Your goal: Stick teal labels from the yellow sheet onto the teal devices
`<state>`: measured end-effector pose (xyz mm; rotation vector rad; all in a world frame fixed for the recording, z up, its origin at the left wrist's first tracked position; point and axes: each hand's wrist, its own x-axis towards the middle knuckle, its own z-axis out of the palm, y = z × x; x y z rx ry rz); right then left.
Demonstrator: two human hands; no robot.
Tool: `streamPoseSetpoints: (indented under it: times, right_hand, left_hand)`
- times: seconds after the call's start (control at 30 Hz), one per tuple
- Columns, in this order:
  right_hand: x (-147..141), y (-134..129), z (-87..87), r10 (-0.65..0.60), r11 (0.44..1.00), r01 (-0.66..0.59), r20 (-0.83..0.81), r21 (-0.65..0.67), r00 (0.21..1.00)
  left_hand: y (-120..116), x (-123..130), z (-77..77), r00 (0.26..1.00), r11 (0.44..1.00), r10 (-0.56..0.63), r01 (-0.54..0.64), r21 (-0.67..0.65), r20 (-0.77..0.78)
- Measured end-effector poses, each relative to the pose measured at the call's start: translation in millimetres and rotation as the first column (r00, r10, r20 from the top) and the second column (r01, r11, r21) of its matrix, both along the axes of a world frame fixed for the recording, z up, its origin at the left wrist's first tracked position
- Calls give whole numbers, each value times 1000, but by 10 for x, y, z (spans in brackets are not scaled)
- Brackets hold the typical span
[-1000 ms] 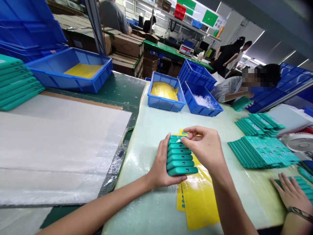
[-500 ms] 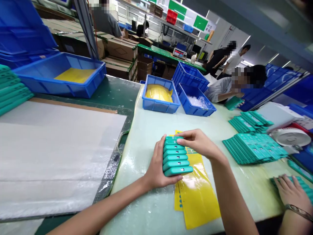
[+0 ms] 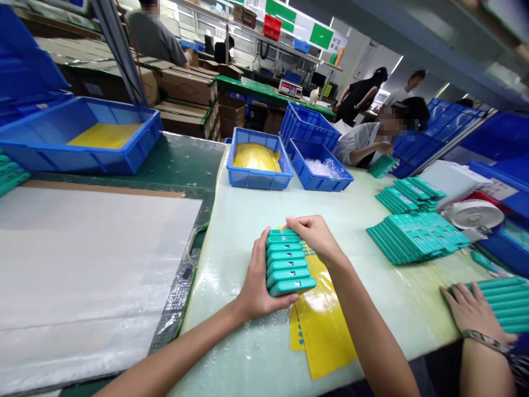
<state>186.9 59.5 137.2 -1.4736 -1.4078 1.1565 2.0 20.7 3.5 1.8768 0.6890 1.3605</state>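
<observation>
Glossy pale tabletop (image 3: 248, 220); L hand's (image 3: 258, 278) grip clamped on rounded teal cases (image 3: 289, 262).

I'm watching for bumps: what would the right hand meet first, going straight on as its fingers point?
The right hand would likely meet the far end of the held green stack first, with the left hand just beyond; depth there is unclear.

The left forearm (image 3: 182, 348) slants up to the left hand (image 3: 258, 281), curled in a grip, thumb lowest; the right forearm (image 3: 366, 325) rises to the right hand (image 3: 316, 237), fingers bent.
</observation>
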Motion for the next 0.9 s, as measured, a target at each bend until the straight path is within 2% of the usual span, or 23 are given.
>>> streamPoseSetpoints:
  times: [0.07,0.1,0.2,0.27,0.4,0.53,0.7,0.9]
  right_hand:
    - [48,45,-34,-56,998,55,134,10,989]
    - [109,66,-51,-129,992,125,219,33,967]
    - [418,69,-134,-406,912,387,442,138,800]
    - [644,-7,-240,-455,876,462,553,139,698]
    - [879,-246,-529,-421,846,527,711,84,563]
    - [833,-353,-749,-376,845,532,764,50,525]
    - [684,-321,-868,-327,838,545,816,17,477]
    - [572,-342,-914,-302,847,531,854,35,424]
  left_hand:
    - [7,2,2,1000,1000,17,-17,-2,-1]
    - [11,2,4,1000,1000,24,-24,0,-5]
    - [26,-3,16,999,999,35,-34,28,-12]
    - [36,-9,24,999,999,29,-28,45,-17]
    - [53,-15,24,999,997,51,-50,64,-16]
    - [51,-17,24,998,996,62,-60,70,-25]
    - [30,-26,29,998,997,56,-54,47,-41]
    - [-3,-29,53,998,999,48,-47,26,-36]
